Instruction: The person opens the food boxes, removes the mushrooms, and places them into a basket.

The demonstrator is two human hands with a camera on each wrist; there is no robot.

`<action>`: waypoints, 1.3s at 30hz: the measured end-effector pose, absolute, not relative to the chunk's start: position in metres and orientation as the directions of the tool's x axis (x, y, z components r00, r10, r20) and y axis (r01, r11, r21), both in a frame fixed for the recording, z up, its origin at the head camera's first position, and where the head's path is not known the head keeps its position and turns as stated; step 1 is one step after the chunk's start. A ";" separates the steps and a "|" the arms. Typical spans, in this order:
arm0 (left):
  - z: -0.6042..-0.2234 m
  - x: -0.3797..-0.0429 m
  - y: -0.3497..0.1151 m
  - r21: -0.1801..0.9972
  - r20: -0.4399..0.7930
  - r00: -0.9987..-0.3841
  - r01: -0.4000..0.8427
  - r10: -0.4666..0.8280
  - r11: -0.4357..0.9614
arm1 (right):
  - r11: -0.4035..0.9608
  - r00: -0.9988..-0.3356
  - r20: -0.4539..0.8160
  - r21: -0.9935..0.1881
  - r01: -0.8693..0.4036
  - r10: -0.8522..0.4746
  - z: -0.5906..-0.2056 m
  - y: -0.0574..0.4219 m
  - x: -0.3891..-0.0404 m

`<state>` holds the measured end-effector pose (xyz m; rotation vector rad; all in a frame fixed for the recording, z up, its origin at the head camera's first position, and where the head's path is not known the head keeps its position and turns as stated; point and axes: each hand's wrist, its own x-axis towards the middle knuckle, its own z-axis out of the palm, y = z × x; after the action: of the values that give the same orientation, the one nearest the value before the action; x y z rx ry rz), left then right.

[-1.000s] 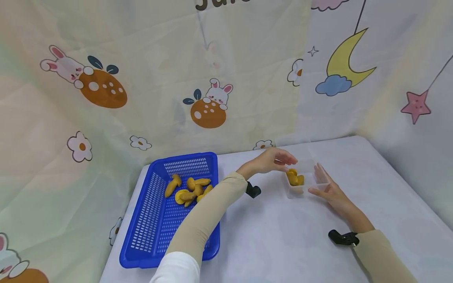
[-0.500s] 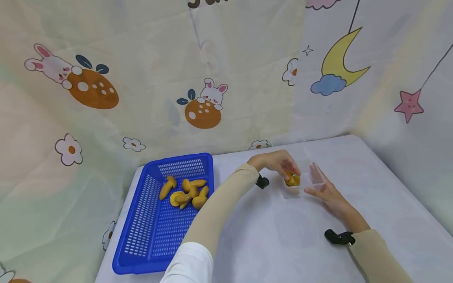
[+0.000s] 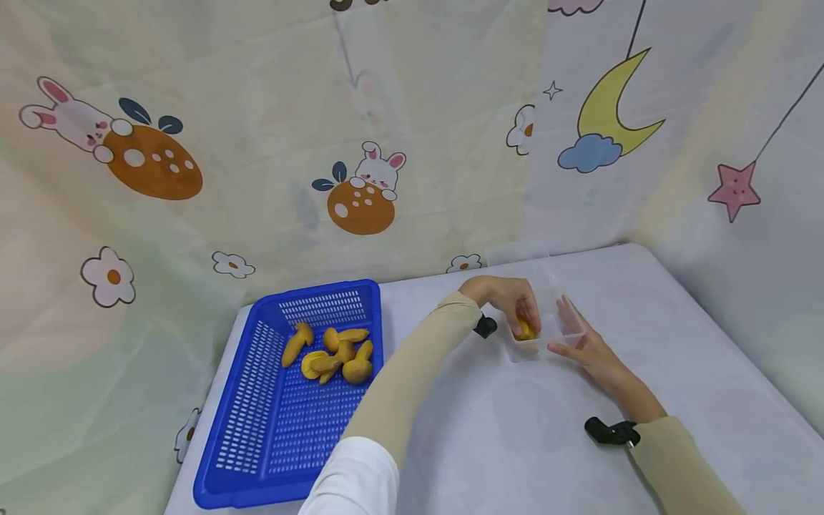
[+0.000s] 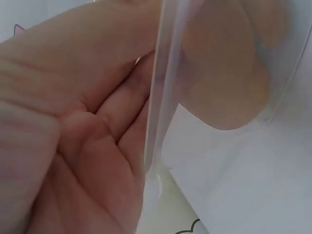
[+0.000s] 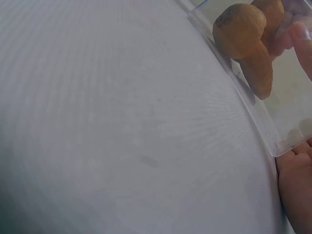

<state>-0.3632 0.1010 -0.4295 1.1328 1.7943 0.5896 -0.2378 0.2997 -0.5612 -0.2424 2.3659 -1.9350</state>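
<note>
In the head view a clear plastic container [image 3: 524, 352] stands on the white table, with yellow-brown mushrooms at its left end. My left hand [image 3: 508, 295] dips into that end, fingers bent down around a mushroom [image 3: 525, 330]. The right wrist view shows two mushrooms [image 5: 239, 31] through the plastic and fingertips [image 5: 300, 31] against one of them. My right hand [image 3: 589, 347] holds the container's right end, thumb at the front and fingers along the side. A palm [image 4: 97, 170] beside a clear wall fills much of the left wrist view.
A blue mesh basket [image 3: 243, 436] stands to the left with several mushrooms [image 3: 331, 357] inside. The left forearm passes over its right side. Behind the table hangs a printed cloth [image 3: 438, 193]. Black camera mounts [image 3: 611, 431] sit at the wrists.
My left hand has gone down from above the container into it, its fingers closing around a mushroom. My right hand stays at the container. The head view has turned slightly right.
</note>
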 end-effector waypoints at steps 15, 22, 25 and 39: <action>-0.433 -0.361 0.102 0.732 -0.435 -0.228 0.473 0.871 0.490 | 0.178 -0.984 0.049 -0.981 -0.080 -0.173 -0.558 0.299 -0.236; -0.436 -0.361 0.101 0.753 -0.414 -0.205 0.470 0.887 0.460 | 0.193 -0.985 0.034 -0.979 -0.067 -0.171 -0.560 0.300 -0.238; -0.437 -0.362 0.101 0.752 -0.406 -0.205 0.480 0.891 0.453 | 0.195 -0.985 0.027 -0.979 -0.060 -0.168 -0.560 0.300 -0.237; -0.453 -0.368 0.091 0.879 -0.119 -0.330 0.403 0.936 0.254 | 0.208 -0.985 0.001 -0.977 -0.037 -0.174 -0.558 0.299 -0.237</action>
<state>-0.3679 0.0907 -0.4530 1.2187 1.8607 1.0205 -0.2368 0.2988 -0.5576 -0.2073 2.3538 -1.9001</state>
